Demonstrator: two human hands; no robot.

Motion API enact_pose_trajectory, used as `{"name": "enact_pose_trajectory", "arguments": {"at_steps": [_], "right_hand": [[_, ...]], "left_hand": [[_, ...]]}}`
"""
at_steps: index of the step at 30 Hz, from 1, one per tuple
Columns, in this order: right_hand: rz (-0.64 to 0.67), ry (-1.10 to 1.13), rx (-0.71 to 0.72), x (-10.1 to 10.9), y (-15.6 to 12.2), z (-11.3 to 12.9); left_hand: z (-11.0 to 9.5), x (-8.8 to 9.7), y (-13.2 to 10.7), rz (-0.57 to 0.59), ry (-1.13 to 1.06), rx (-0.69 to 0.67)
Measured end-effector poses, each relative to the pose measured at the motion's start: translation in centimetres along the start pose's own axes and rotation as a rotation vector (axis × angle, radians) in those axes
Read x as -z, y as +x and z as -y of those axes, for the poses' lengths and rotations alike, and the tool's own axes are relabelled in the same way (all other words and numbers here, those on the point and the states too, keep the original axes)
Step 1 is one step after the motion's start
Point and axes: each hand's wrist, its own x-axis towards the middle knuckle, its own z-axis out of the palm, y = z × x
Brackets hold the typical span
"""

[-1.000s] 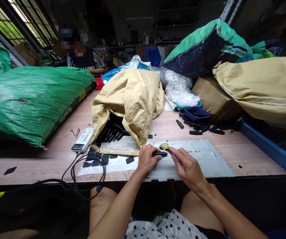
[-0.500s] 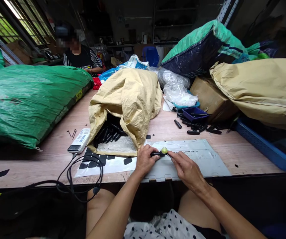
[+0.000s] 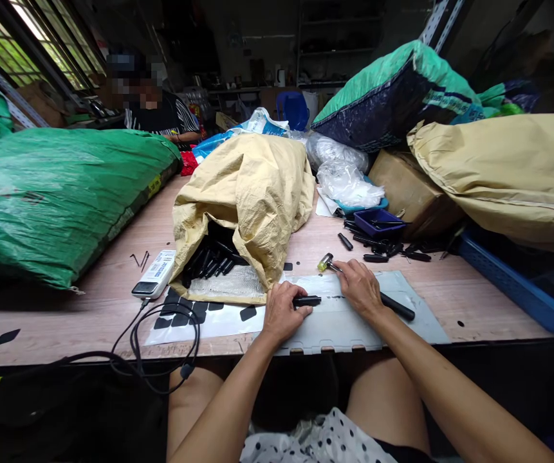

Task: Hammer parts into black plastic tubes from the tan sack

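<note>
My left hand (image 3: 284, 312) is clamped on a black tube (image 3: 308, 300) at the grey board (image 3: 341, 325). My right hand (image 3: 360, 286) is over a hammer (image 3: 398, 307); I can't tell whether its fingers grip or only rest. The hammer's yellow head, at the tube's end half a second ago, now sits past the board's far edge. My palm hides mid-shaft, my left fingers the tube's other end. The tube looks slim, straight, dark.
</note>
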Motion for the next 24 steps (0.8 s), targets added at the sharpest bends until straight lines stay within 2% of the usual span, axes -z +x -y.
{"name": "enact_pose_trajectory", "arguments": {"at_steps": [3, 9, 11, 13, 14, 15, 17, 18, 19, 21, 23, 24], "right_hand": [[-0.027, -0.064, -0.016, -0.7, -0.1, 0.3], [-0.04, -0.117, 0.001, -0.7, -0.2, 0.6], [-0.036, -0.12, -0.005, -0.6, -0.1, 0.6], [-0.029, -0.121, -0.015, -0.6, -0.1, 0.6], [-0.025, -0.121, -0.017, -0.6, 0.0, 0.6], [-0.022, -0.12, -0.017, -0.6, 0.0, 0.6], [-0.024, -0.118, -0.018, -0.7, 0.0, 0.6], [-0.026, -0.118, -0.018, -0.7, 0.0, 0.6], [-0.028, -0.119, -0.017, -0.8, 0.0, 0.6], [-0.027, -0.12, -0.015, -0.8, 0.0, 0.6], [-0.024, -0.119, -0.016, -0.8, 0.0, 0.5], [-0.022, -0.118, -0.017, -0.8, 0.0, 0.5]], "left_hand": [[0.1, -0.1, -0.1, -0.003, -0.003, -0.008], [0.5, -0.3, 0.5, 0.003, -0.008, 0.002], [-0.1, 0.2, 0.0, -0.014, -0.039, -0.01], [-1.2, 0.8, -1.8, -0.011, -0.114, -0.076], [-1.8, 1.0, -3.1, 0.045, -0.16, -0.141], [-2.3, 1.0, -4.7, 0.15, -0.204, -0.222], [-2.4, 0.4, -8.2, 0.467, -0.258, -0.364], [-2.0, -0.4, -9.8, 0.619, -0.262, -0.381], [-1.2, -1.4, -11.1, 0.721, -0.257, -0.329], [1.4, -4.0, -13.0, 0.8, -0.207, -0.057], [4.5, -6.7, -13.5, 0.778, -0.126, 0.279], [5.8, -7.8, -13.3, 0.739, -0.103, 0.402]]}}
